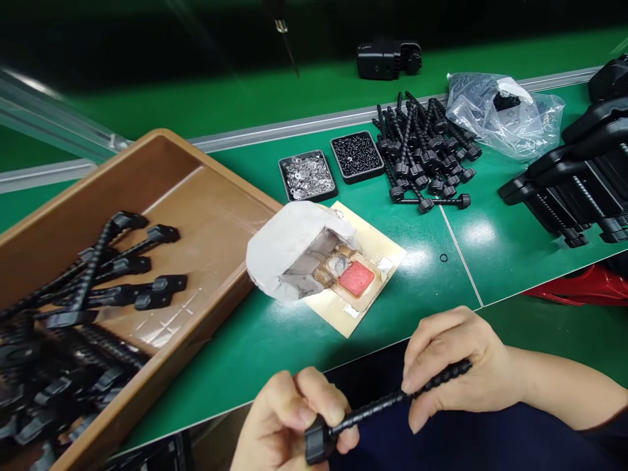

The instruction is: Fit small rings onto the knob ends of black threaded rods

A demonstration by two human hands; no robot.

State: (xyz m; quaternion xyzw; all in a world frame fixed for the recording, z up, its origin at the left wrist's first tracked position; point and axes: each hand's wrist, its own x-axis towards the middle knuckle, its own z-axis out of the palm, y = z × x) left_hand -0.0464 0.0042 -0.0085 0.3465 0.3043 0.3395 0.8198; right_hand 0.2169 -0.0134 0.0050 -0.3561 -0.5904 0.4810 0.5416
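A black threaded rod with a blocky knob [375, 409] lies level across both my hands in front of the bench edge. Its knob end sits in the closed fingers of my left hand [282, 418]. My right hand [456, 363] is wrapped round the other half of the shaft, its fingers and thumb on either side. Beyond my hands, a pale yellow board [343, 319] carries a white hood-like cover [289, 239] and a red pad [357, 279]. A small black ring [444, 258] rests on the green bench to the right of the board.
Left, a brown bin [216, 196] holds many similar rods. Small trays of silver washers [309, 175] and black screws [357, 156] stand behind the board, beside a rod pile [426, 150]. A plastic bag [510, 118] and black assemblies [579, 170] occupy the right. A pointed tool [287, 46] hangs overhead.
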